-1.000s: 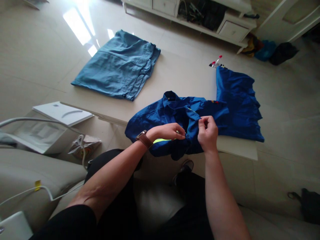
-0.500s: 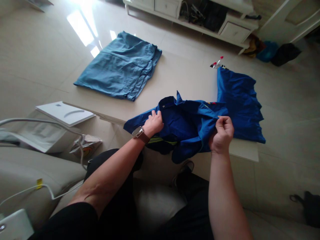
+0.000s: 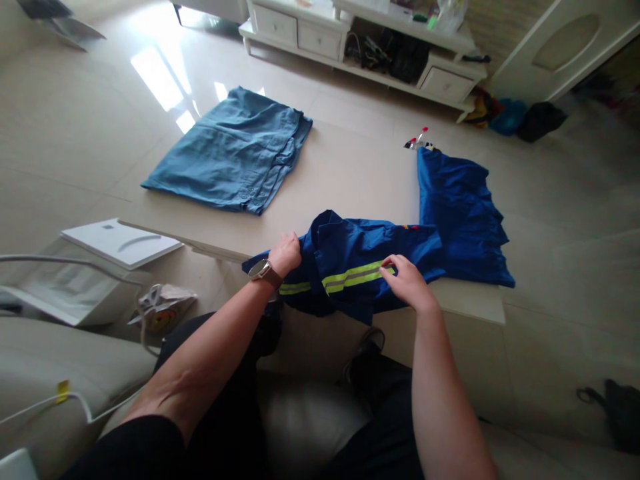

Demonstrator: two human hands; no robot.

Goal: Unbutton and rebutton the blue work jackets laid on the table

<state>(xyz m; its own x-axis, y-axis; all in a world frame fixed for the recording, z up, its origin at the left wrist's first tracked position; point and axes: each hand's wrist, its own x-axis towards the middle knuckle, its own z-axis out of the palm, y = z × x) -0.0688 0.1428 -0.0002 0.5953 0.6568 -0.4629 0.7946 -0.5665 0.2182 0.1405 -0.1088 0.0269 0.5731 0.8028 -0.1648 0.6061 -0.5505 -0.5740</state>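
left hand [image 3: 285, 253]: gripping my blue work jacket [image 3: 360, 257] at surface's [image 3: 350, 173] near edge
right hand [image 3: 406, 280]: fingers spread flat on its reflective stripe [image 3: 350, 277]

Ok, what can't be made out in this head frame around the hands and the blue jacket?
- Left hand: fingertips hidden by the dark blue jacket, grip unclear.
- Jacket's near edge: hangs past the table rim, out of sight.
- Small red-tipped items: too small to identify.
- Right hand: palm side hidden.
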